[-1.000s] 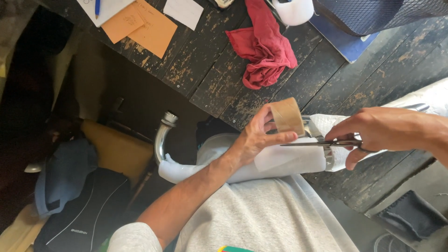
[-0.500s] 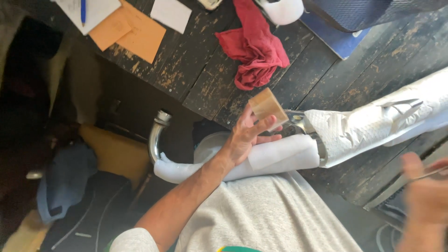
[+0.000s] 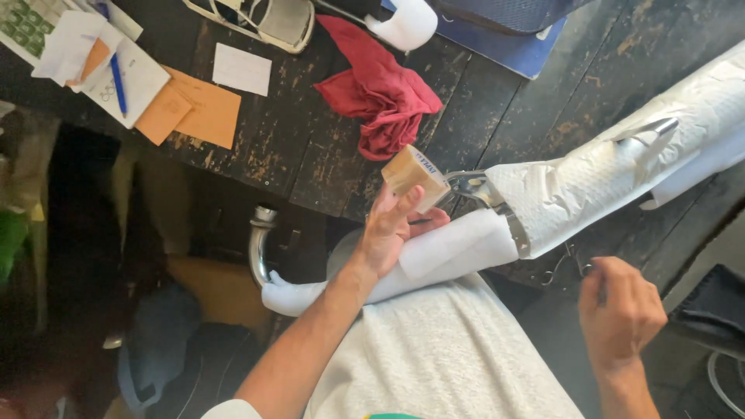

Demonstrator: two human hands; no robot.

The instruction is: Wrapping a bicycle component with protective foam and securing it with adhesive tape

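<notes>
My left hand [image 3: 390,230] holds a brown roll of tape [image 3: 414,177] by its side, just over the edge of the dark wooden table [image 3: 295,155]. Beneath it a long curved metal pipe [image 3: 258,242] lies across my lap and the table, wrapped in white padding [image 3: 458,244] and a white quilted covering [image 3: 621,167]. A bare metal band [image 3: 473,186] shows where the two wraps meet. My right hand [image 3: 621,310] hovers at the lower right with its fingers curled on thin metal scissors [image 3: 565,268], mostly hidden.
On the table lie a red cloth [image 3: 380,93], orange envelopes [image 3: 194,115], papers with a blue pen [image 3: 116,74], a white note [image 3: 242,68], a small model car [image 3: 268,19] and a blue folder [image 3: 497,46]. A blue bag [image 3: 155,357] sits on the floor.
My right hand pulled the scissors away from the tape and dropped to the lower right. My left hand stayed on the pipe, still holding the tape roll. The view shifted to show more pipe.
</notes>
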